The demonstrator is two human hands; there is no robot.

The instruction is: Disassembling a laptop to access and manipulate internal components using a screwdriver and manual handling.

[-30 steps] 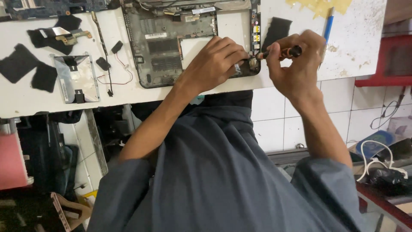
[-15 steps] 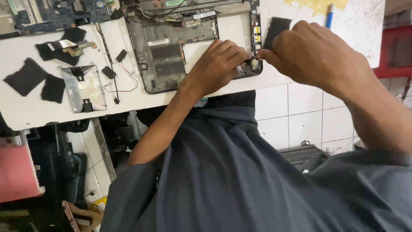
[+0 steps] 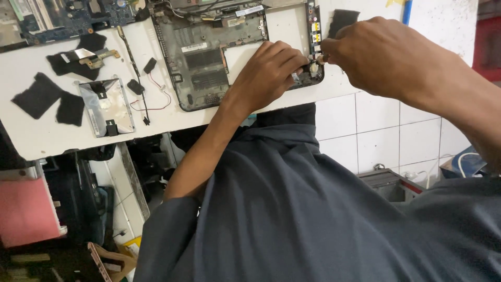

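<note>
Nearest the camera a dark grey shirt (image 3: 313, 219) fills the lower view, with a pink flat package (image 3: 26, 211) at eight o'clock below the desk (image 3: 31, 136); further out, the left hand (image 3: 271, 73) rests on the lower right corner of the opened laptop base (image 3: 209, 57), its fingers (image 3: 292, 57) curled down and pressing on a small part there, though what they grip I cannot tell; just beside it, at one o'clock, the right hand (image 3: 386, 57) has its fingers pinched tight at the same corner, the thing between them hidden; on the base a white oblong label (image 3: 194, 47) sits above a dark panel; at ten o'clock lie a silver drive caddy (image 3: 107, 107) and black foam pads (image 3: 49, 96); farthest, a blue circuit board (image 3: 62, 15) at eleven o'clock.
</note>
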